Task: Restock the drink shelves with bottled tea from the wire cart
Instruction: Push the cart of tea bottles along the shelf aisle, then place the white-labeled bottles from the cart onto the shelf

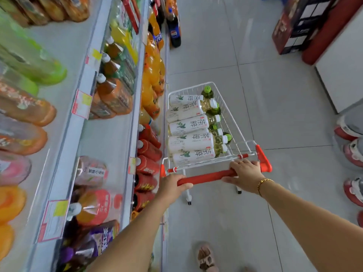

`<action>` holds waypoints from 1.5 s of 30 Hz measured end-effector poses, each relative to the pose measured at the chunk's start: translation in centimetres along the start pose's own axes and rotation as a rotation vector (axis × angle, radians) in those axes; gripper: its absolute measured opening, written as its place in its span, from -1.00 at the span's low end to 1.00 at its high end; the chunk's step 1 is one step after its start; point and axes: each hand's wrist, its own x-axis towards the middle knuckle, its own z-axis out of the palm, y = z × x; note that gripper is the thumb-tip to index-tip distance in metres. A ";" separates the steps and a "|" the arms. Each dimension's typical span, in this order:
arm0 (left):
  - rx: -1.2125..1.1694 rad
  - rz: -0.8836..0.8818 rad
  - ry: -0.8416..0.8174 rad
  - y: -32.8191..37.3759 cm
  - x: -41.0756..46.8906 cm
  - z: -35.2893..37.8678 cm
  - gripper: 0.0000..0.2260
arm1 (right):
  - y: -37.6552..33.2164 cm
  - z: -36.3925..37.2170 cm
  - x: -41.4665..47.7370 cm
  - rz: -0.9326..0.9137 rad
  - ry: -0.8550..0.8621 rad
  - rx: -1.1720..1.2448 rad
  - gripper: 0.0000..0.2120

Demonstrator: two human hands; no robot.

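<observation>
A small white wire cart (238, 122) stands in the aisle beside the drink shelves (82, 91). Several tea bottles (191, 141) with white labels and pale green tea lie on their sides in it, caps pointing right. Both of my hands grip the cart's red handle bar (208, 176): my left hand (172, 186) at its left end, my right hand (245, 174) near its right end. A gold bracelet sits on my right wrist.
The shelves on the left hold orange, red, brown and purple drink bottles with price tags on the rails. A dark cola bottle (173, 30) stands at the shelf end. Red and black boxes (300, 26) and a white cabinet (341, 69) stand on the right. Grey tiled floor lies ahead.
</observation>
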 end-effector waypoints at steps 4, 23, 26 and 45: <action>0.012 -0.013 0.026 1.6 4.6 -2.1 -0.78 | 1.6 -3.3 4.8 -0.017 0.007 -0.023 -0.63; 0.292 -0.168 -0.050 14.3 28.5 -13.3 -0.37 | 11.2 -17.0 19.4 -0.191 -0.234 -0.197 -0.50; 0.419 -0.142 -0.245 14.3 31.0 -13.3 -0.29 | 11.0 -17.8 20.3 -0.180 -0.322 -0.164 -0.46; -0.319 -0.431 0.484 8.2 26.5 -24.9 -0.53 | -3.3 -22.5 35.6 0.597 0.103 1.378 -0.31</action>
